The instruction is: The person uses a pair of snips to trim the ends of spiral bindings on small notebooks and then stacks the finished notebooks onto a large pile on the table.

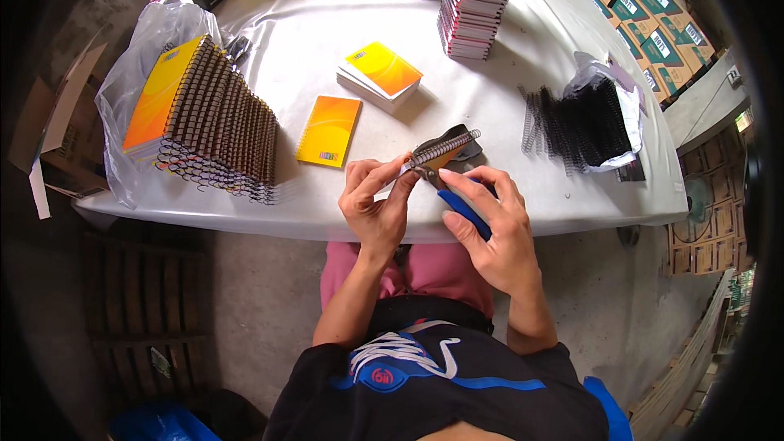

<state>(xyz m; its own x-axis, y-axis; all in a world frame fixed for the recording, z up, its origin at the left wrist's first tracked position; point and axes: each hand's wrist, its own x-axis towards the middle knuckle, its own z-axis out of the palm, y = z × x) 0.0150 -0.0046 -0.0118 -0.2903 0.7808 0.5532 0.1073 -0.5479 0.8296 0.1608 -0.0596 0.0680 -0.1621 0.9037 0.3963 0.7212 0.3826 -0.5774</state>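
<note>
My left hand [377,206] pinches a small spiral notebook [442,153], tilted up with its dark coil along the upper edge. A loose end of the coil sticks out at the far right. In my right hand [500,233] is a pair of blue-handled pliers [465,212]. Its jaws meet the coil's near end, beside my left fingertips. Behind the notebook lies a black object [469,147], partly hidden. An orange and yellow notebook [328,132] lies flat to the left, its coil fitted. Farther back sits a short pile of notebooks [380,73] with yellow-orange covers.
A tall stack of coil-bound notebooks [220,118] stands on a plastic bag at the left. Black loose coils [576,126] lie in a wrapper at the right. More notebook stacks [478,4] rise at the back of the white-covered table [286,212]. Cartons [653,24] are piled beyond.
</note>
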